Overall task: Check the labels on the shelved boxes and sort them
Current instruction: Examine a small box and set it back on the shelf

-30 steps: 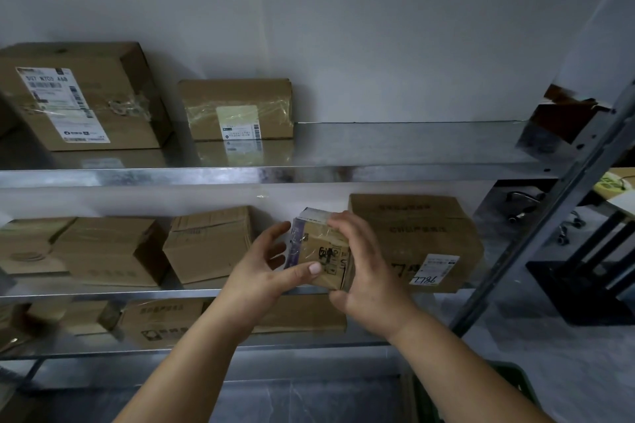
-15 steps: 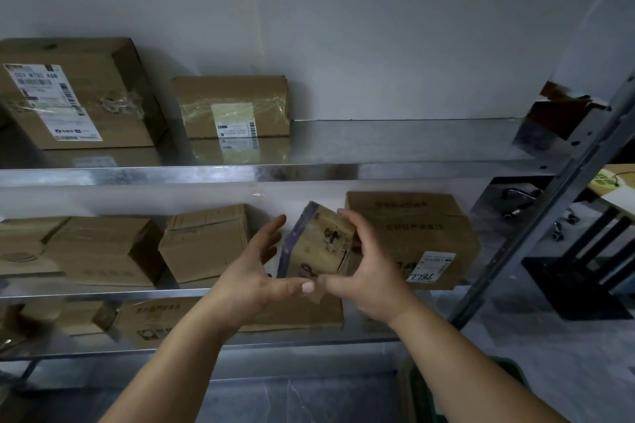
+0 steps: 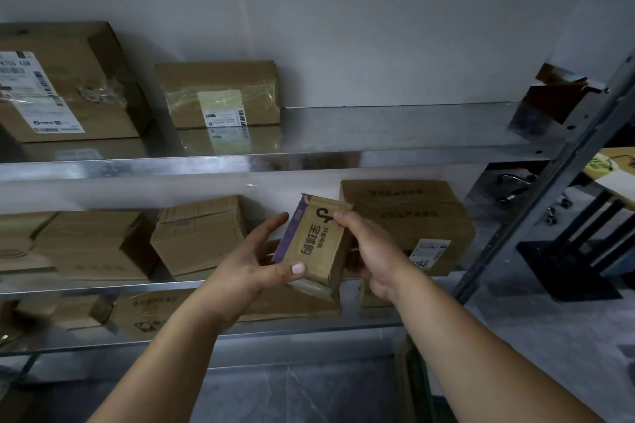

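Hands both on one small box (image 3: 314, 244), head view only. Left hand (image 3: 254, 268) cupped under and beside it, thumb pressed on the lower front face, fingers spread behind the purple edge. Right hand (image 3: 369, 251) closed round the right side, thumb hooked on the top corner. Box was held in the air, tilted, in front of the middle shelf (image 3: 103, 285), printed brown face toward the camera, text running sideways. No shipping label visible on that face.

Judged step: turning the box to find its label. To do it well, roll it between the palms, keep one hand bearing the weight from below, and show each face squarely to the eyes; light was dim, so bring it nearer rather than squint. Grip should stay off the faces being read.

Big box (image 3: 409, 223) sat on the middle shelf just behind the right hand, white label at its lower right corner. Top shelf (image 3: 378, 154) held two labelled boxes at left: large one (image 3: 68, 86), smaller taped one (image 3: 220, 94). Right part of that shelf had nothing on it, a likely spot for sorted pieces.
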